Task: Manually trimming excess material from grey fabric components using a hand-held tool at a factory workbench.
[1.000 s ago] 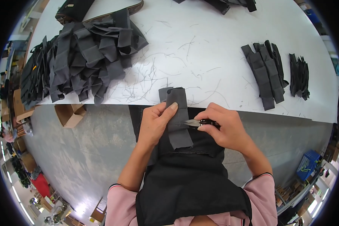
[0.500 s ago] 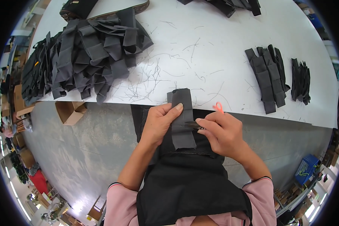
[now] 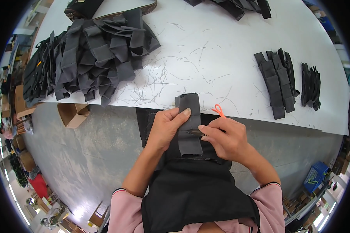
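My left hand [image 3: 167, 125] is closed on a dark grey fabric strip [image 3: 189, 144], thumb on top, held over my lap at the table's front edge. Stitching runs across the strip. In my right hand [image 3: 228, 139] is a small pair of dark thread snips [image 3: 195, 132], mostly hidden by the fingers, with an orange cord loop [image 3: 219, 110] sticking up behind. The blades lie against the strip at the stitch line, below my left thumb.
On the white table [image 3: 221, 50] lie a big heap of grey strips [image 3: 93, 54] at left, smaller stacks [image 3: 278, 81] at right, and more dark strips [image 3: 237, 7] at the far edge. Loose thread ends [image 3: 151, 83] litter the middle. A cardboard box [image 3: 73, 114] stands on the floor.
The snips have moved slightly left, further over the strip along the stitch line. The orange loop has swung left and up. My left hand keeps its hold, almost unmoved.
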`<state>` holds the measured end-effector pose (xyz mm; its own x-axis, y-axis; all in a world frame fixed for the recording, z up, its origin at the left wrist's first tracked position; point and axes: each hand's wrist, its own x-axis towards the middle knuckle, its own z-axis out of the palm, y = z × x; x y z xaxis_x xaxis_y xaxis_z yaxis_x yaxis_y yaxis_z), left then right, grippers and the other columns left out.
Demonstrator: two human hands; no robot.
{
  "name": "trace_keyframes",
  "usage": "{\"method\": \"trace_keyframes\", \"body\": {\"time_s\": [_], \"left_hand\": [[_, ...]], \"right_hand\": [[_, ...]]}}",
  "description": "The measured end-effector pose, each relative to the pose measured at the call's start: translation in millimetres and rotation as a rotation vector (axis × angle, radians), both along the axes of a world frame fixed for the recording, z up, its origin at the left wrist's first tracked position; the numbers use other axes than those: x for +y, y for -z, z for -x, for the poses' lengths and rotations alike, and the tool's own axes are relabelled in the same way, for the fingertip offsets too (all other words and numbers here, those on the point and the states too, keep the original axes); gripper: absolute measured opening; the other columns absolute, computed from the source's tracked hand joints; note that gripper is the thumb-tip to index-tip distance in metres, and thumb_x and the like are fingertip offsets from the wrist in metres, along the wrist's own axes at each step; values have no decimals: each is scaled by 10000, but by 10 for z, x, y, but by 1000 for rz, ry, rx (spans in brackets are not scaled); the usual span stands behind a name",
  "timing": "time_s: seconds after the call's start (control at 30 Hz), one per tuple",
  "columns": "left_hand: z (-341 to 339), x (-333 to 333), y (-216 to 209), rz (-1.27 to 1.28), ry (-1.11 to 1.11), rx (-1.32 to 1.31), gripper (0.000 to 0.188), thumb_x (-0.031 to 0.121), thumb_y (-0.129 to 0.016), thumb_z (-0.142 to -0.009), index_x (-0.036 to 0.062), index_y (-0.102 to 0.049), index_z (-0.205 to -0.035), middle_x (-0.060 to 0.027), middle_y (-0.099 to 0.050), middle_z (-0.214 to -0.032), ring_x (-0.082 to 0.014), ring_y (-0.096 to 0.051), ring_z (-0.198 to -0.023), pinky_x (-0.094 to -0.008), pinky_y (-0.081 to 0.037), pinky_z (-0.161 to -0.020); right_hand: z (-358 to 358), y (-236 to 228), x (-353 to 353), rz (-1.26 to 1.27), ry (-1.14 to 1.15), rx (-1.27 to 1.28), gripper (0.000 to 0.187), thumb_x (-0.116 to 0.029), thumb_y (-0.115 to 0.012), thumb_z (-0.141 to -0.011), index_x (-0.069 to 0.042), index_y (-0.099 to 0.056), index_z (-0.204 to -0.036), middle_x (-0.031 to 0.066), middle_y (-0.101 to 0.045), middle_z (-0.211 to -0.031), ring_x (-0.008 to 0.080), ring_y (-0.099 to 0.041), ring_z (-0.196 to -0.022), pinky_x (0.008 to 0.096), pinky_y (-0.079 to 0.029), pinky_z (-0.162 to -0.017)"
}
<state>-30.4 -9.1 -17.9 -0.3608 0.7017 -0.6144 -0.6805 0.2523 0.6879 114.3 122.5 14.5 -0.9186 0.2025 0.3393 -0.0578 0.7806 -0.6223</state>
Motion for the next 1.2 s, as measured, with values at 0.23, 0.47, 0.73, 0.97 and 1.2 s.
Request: {"method": "trace_keyframes", "body": {"time_s": [0.23, 0.47, 0.73, 0.97, 1.2], "left_hand": [[-12, 5, 0, -15, 4, 3, 220, 181, -600, -907, -26, -667, -877, -3, -652, -780, -20, -530, -666, -181, -433, -598], [-17, -28, 53, 5, 2, 44, 223, 180, -597, -907, -30, -669, -883, 0, -650, -776, -21, -527, -675, -182, -428, -605], [-2, -13, -12, -10, 22, 25, 212, 171, -596, -907, -27, -670, -889, -3, -653, -784, -20, -529, -671, -183, -432, -600], [-15, 14, -75, -9, -13, 29, 212, 170, -597, -906, -29, -670, -903, -1, -655, -788, -18, -531, -675, -181, -434, -604], [-35, 20, -81, 2, -15, 29, 206, 168, -600, -904, -24, -667, -874, 2, -651, -774, -15, -524, -667, -181, -430, -600]], "right_hand": [[-3, 64, -55, 126, 47, -11, 310, -89, -750, -621, -80, -664, -919, 3, -558, -760, 169, -525, -584, 285, -421, -517], [-41, 17, -126, 48, 51, -36, 337, -14, -744, -623, -66, -674, -949, 59, -564, -721, 195, -553, -582, 288, -437, -495], [-113, 38, -207, 213, 180, 19, 315, -64, -741, -641, -73, -653, -942, 27, -532, -718, 190, -521, -560, 286, -413, -488], [-68, -33, -211, 57, 129, -35, 279, -10, -747, -647, -47, -649, -906, 57, -562, -729, 191, -553, -578, 285, -434, -478], [-126, 22, -227, 86, 189, 27, 271, -14, -744, -647, -42, -646, -898, 61, -562, -713, 196, -546, -563, 292, -431, -468]]}}
